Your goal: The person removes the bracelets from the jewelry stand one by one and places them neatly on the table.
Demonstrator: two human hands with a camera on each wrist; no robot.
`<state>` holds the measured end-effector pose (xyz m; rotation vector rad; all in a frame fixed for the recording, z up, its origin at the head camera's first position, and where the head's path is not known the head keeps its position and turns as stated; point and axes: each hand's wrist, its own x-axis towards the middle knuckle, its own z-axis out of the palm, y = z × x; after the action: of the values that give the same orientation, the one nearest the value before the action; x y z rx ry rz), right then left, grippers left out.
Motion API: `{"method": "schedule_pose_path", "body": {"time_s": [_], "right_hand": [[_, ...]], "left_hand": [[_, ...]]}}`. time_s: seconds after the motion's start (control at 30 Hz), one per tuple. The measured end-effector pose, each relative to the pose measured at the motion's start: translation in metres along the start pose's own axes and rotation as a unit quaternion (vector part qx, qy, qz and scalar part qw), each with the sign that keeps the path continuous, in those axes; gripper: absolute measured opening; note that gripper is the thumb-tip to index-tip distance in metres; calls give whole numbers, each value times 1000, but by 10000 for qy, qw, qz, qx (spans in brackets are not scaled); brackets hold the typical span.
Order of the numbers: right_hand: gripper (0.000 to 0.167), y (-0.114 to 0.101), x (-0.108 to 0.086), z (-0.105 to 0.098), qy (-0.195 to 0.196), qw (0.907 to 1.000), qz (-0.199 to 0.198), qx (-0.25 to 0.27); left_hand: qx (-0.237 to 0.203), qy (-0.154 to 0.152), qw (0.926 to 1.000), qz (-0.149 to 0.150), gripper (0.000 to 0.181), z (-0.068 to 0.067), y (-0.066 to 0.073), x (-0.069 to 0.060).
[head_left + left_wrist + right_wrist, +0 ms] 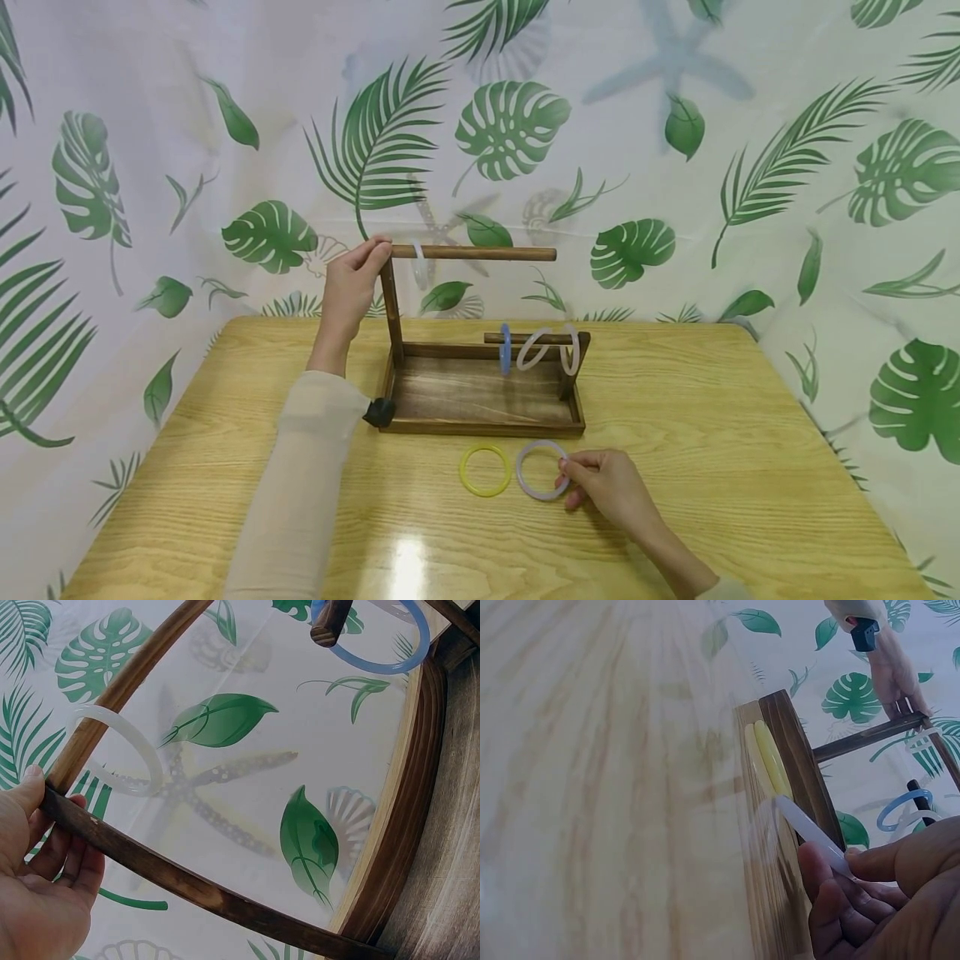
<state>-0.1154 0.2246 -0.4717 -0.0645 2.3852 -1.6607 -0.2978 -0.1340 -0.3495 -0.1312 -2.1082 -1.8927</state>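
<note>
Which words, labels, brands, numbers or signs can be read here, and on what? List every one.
None: no readable text shows on the wooden rack, yellow ring, lilac ring, blue ring, whitish rings, table or leaf-print backdrop.
The black device at the left sleeve is too small to tell whether it is marked.

A brown wooden stand (480, 429), gripped at its upper-left corner, rises near the far edge of the bench (675, 400), a white ring (419, 268) on its upper bar (487, 252), a blue ring (506, 350) and two pale rings (576, 350) on its lower bar (558, 339). Before it, a yellow ring (462, 472) lies flat beside a pinched, tilted lavender ring (519, 472).
</note>
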Motion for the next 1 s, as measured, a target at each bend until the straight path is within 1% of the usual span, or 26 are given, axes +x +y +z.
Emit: {"method": "schedule_pose_path", "body": {"time_s": [0.1, 0.3, 0.53, 0.63, 0.77, 1.0], "right_hand": [[28, 0, 1, 2, 109, 9999, 84, -52], [27, 0, 2, 6, 350, 9983, 291, -353], [23, -1, 4, 10, 614, 9963, 353, -484], [18, 1, 6, 11, 730, 9954, 330, -531], [13, 4, 8, 12, 778, 9946, 197, -662], [11, 5, 10, 11, 731, 9929, 23, -943]], "left_hand": [[26, -2, 10000, -20, 44, 0, 0, 0], [16, -19, 10000, -48, 45, 0, 0, -1], [21, -20, 10000, -46, 43, 0, 1, -1], [37, -22, 10000, -60, 43, 0, 2, -1], [71, -13, 10000, -52, 43, 0, 2, -1], [50, -9, 10000, -41, 44, 0, 1, -1]]}}
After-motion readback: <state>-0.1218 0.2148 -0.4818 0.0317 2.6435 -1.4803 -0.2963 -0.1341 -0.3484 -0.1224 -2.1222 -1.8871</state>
